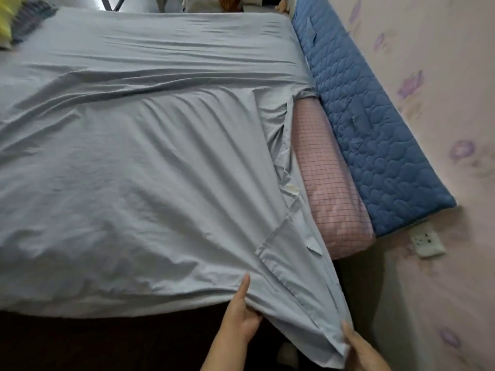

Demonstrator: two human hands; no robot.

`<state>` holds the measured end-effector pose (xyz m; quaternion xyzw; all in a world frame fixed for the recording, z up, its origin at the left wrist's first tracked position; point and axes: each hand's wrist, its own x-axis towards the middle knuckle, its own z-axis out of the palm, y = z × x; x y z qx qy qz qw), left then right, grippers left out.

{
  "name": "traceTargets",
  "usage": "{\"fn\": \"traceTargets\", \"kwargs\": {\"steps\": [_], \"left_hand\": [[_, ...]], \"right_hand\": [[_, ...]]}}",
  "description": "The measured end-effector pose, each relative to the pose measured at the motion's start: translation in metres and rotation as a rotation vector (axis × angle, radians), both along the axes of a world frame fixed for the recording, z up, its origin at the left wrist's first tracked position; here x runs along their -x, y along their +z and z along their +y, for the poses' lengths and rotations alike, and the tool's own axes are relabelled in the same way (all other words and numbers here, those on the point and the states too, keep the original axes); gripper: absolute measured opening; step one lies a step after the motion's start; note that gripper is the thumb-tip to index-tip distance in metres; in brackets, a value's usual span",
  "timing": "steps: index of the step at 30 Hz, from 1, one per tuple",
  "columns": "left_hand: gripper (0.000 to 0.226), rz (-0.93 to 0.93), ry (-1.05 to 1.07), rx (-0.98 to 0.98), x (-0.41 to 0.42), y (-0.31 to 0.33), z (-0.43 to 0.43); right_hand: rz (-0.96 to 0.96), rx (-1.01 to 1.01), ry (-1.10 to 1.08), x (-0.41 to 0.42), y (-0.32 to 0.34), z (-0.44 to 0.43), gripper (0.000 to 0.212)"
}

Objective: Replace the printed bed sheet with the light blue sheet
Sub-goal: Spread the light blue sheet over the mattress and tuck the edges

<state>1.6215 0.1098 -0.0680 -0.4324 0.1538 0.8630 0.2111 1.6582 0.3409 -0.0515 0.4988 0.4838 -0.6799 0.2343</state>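
The light blue sheet is spread wrinkled over most of the bed, with its near right corner pulled off the mattress edge. My left hand grips that corner from below, thumb lying on top of the cloth. My right hand pinches the hanging hem of the same corner lower right. Beside the sheet's right edge a pink checked mattress cover lies bare. No printed sheet is clearly visible.
A blue quilted pad stands against the floral wall on the right, with a white socket below it. Yellow and dark striped bedding lies at the far left corner. Dark floor shows below the bed's near edge.
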Motion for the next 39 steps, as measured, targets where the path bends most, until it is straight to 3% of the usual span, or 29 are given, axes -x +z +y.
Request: {"fn": "traceTargets", "kwargs": {"steps": [4, 8, 12, 15, 19, 24, 30, 33, 39], "left_hand": [[0.039, 0.011, -0.143, 0.031, 0.013, 0.026, 0.054], [0.047, -0.001, -0.25, 0.15, 0.018, 0.027, 0.079], [0.036, -0.012, -0.401, 0.194, 0.006, 0.026, 0.078], [0.04, 0.003, -0.514, 0.162, 0.002, 0.025, 0.069], [0.031, 0.007, -0.593, 0.136, 0.005, 0.025, 0.061], [0.04, 0.036, -0.534, 0.152, 0.009, 0.016, 0.056], [0.045, 0.081, -0.29, 0.05, 0.024, 0.018, 0.05], [0.06, 0.066, -0.175, -0.042, 0.039, 0.021, 0.05], [0.082, 0.035, 0.113, -0.135, 0.076, 0.021, 0.046]], "right_hand": [[-0.003, 0.266, 0.163, -0.007, 0.02, -0.008, 0.042], [0.119, 0.155, 0.302, 0.031, 0.014, 0.01, 0.043], [0.203, 0.049, 0.325, 0.11, 0.02, 0.005, 0.05], [0.222, 0.075, 0.394, 0.168, 0.031, -0.018, 0.09], [0.213, 0.168, 0.436, 0.207, 0.019, -0.04, 0.105], [0.252, 0.205, 0.429, 0.208, 0.025, -0.048, 0.039], [0.299, 0.344, 0.28, 0.19, 0.028, -0.031, 0.043], [0.328, 0.37, 0.228, 0.177, 0.022, -0.024, 0.029], [0.388, 0.183, 0.133, 0.166, 0.008, -0.013, 0.025]]}}
